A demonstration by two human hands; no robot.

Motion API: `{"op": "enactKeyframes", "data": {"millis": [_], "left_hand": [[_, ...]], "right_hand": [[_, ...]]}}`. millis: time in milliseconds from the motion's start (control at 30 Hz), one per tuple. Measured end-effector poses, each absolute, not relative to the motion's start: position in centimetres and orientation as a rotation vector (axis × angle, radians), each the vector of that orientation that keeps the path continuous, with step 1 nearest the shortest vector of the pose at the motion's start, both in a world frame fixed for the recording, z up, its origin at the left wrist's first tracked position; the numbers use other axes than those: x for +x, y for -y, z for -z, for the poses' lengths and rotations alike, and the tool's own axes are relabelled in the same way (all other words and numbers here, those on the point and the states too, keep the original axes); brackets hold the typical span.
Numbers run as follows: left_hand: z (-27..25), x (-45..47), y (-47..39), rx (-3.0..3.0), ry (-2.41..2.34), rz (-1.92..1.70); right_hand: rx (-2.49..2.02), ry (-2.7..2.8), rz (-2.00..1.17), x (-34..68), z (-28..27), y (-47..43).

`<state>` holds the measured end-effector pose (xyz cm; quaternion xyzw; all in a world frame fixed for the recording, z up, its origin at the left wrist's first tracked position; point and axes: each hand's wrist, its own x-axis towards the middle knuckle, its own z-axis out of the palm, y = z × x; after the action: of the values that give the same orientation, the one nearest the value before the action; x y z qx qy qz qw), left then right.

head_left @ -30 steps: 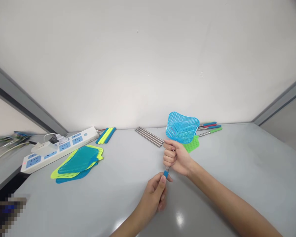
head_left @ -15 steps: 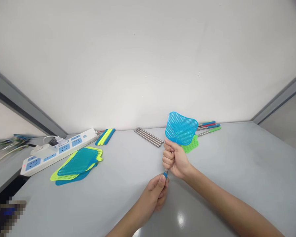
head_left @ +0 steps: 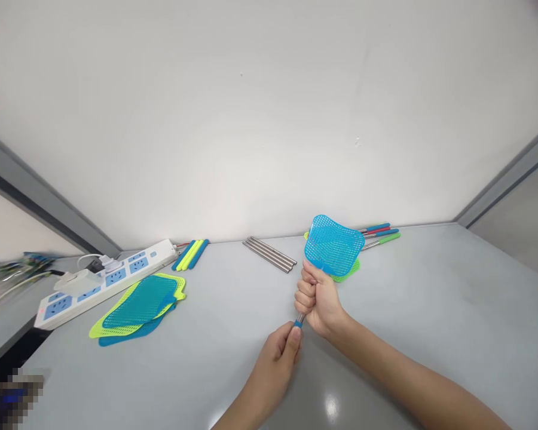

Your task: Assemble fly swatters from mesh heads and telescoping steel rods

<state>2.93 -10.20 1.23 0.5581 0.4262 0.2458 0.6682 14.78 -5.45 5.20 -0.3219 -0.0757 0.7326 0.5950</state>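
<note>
A blue fly swatter is held upright between both hands, its mesh head leaning a little to the right. My right hand is closed around the metal rod just below the head. Lower down, my left hand grips the blue handle, of which only the top end shows above the thumb. Behind the raised head lie finished swatters, with a green mesh head and a green handle partly in sight. Several bare metal rods lie side by side to the left of my right hand.
Yellow and blue handle sleeves lie by the wall. Loose blue and yellow mesh heads are stacked at the left, beside a white power strip with plugs in it. A white wall bounds the table's back.
The camera view has shifted slightly, so the table items appear a little lower. Both hands keep their hold on the swatter, and less of the blue handle shows above my left thumb.
</note>
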Motion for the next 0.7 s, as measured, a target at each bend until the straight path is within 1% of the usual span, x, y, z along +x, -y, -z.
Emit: {"op": "enactKeyframes", "data": {"millis": [500,700], "left_hand": [[-1.55,3.27,10.77,1.388,-1.112,-0.602],[-1.16,3.31,10.5,1.201,-1.037,-0.559]], "right_hand": [[-0.786,0.147,-1.728,14.76,-4.91,5.44],[-0.788,0.17,-1.748,14.51,-5.01,5.73]]}}
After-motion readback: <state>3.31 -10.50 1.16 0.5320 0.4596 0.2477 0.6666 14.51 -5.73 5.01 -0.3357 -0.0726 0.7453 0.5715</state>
